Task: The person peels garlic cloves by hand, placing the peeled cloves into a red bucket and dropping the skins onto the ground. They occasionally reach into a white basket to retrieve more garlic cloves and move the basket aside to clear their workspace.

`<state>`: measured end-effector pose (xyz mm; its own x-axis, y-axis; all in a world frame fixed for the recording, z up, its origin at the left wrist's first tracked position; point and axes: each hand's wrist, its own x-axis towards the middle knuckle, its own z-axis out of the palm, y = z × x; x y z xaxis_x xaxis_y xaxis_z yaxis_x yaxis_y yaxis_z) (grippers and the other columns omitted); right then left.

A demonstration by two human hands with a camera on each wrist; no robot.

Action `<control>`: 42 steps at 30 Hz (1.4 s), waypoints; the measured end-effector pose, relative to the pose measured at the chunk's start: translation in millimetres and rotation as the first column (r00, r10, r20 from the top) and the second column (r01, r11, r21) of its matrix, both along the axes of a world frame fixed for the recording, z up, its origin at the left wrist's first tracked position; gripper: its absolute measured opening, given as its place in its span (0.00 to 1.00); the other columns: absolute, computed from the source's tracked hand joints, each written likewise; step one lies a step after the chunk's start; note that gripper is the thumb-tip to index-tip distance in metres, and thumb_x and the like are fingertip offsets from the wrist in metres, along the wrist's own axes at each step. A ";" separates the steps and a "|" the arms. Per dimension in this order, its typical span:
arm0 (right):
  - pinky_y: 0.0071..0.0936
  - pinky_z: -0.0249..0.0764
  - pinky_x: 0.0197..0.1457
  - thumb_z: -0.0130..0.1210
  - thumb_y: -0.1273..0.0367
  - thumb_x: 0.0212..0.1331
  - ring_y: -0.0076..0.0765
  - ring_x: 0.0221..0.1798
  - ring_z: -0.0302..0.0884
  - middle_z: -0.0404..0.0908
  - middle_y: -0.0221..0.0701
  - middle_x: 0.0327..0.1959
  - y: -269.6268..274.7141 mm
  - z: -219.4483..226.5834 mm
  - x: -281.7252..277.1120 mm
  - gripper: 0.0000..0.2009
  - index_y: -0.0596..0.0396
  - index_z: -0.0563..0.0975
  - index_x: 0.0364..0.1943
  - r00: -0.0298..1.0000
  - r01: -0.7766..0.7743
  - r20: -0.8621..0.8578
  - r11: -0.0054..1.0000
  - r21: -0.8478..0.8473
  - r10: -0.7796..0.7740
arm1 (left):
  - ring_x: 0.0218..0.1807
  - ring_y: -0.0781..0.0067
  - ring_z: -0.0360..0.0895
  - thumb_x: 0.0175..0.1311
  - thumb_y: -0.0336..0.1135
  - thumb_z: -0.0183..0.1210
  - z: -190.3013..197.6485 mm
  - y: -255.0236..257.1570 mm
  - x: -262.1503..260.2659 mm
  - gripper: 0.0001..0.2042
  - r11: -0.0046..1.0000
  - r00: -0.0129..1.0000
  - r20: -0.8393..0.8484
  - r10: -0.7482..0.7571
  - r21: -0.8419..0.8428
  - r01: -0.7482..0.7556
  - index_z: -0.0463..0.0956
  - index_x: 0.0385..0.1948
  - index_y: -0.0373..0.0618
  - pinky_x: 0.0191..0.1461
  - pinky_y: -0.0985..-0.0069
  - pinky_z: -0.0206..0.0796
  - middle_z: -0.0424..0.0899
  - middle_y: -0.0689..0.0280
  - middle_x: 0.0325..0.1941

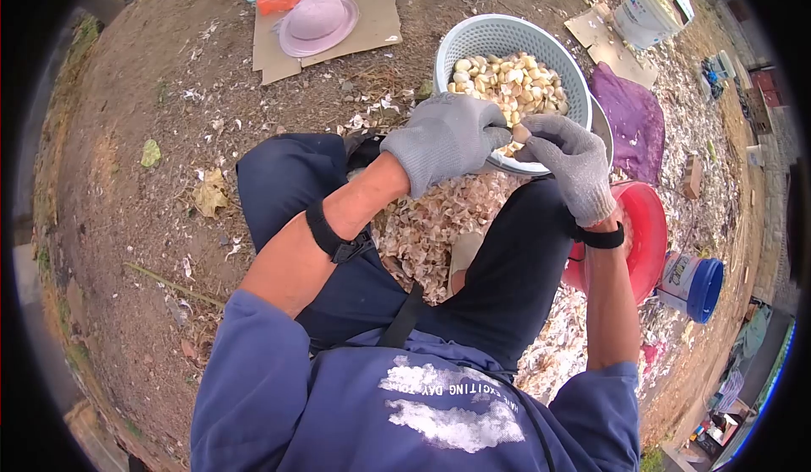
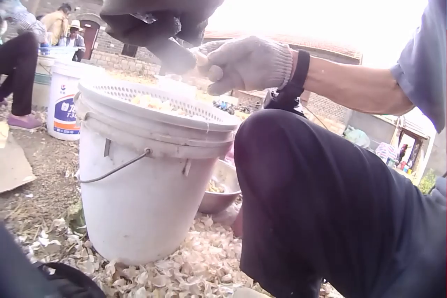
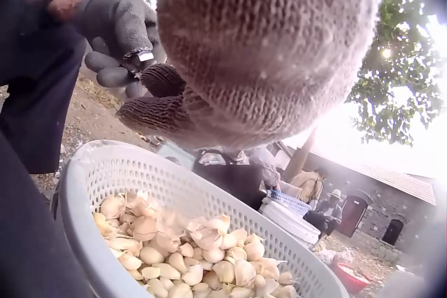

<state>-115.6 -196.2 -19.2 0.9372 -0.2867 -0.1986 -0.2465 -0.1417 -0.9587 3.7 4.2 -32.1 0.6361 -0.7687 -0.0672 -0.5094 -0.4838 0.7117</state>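
Grey gloves cover both hands, which meet above the near rim of a perforated basket (image 1: 583, 92) of garlic cloves (image 1: 515, 83). My right hand (image 1: 574, 163) pinches a pale clove (image 1: 521, 134) between thumb and fingers. Close on its left, my left hand (image 1: 446, 138) has curled fingers, with a small shiny piece (image 3: 144, 55) at the thumb in the right wrist view; its full shape is hidden. The left wrist view shows the basket resting on a white bucket (image 2: 140, 193). In the right wrist view, my right hand (image 3: 265, 53) hides part of the background.
Garlic skins (image 1: 439, 227) cover the ground between the legs. A red tub (image 1: 646, 235) and a blue-lidded bucket (image 1: 693, 286) stand at the right, below a purple cloth (image 1: 629, 125). A pink hat (image 1: 317, 24) lies on cardboard (image 1: 380, 24). People (image 2: 59, 25) are in the background.
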 end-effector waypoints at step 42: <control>0.29 0.85 0.54 0.67 0.80 0.64 0.33 0.47 0.89 0.89 0.37 0.47 28.5 -14.9 -36.9 0.11 0.66 0.85 0.50 0.934 0.142 0.240 0.892 0.429 -0.265 | 0.27 0.77 0.84 0.78 0.29 0.59 17.8 9.8 -3.6 0.10 0.924 0.778 -0.574 -0.255 -0.381 0.022 0.85 0.47 0.32 0.33 0.77 0.78 0.88 0.60 0.30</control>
<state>-152.6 -167.7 -34.1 0.8996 -0.4309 -0.0708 0.0641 0.2905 -0.9547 0.1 13.9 -14.4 0.4359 -0.8918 -0.1208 0.0397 -0.1151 0.9926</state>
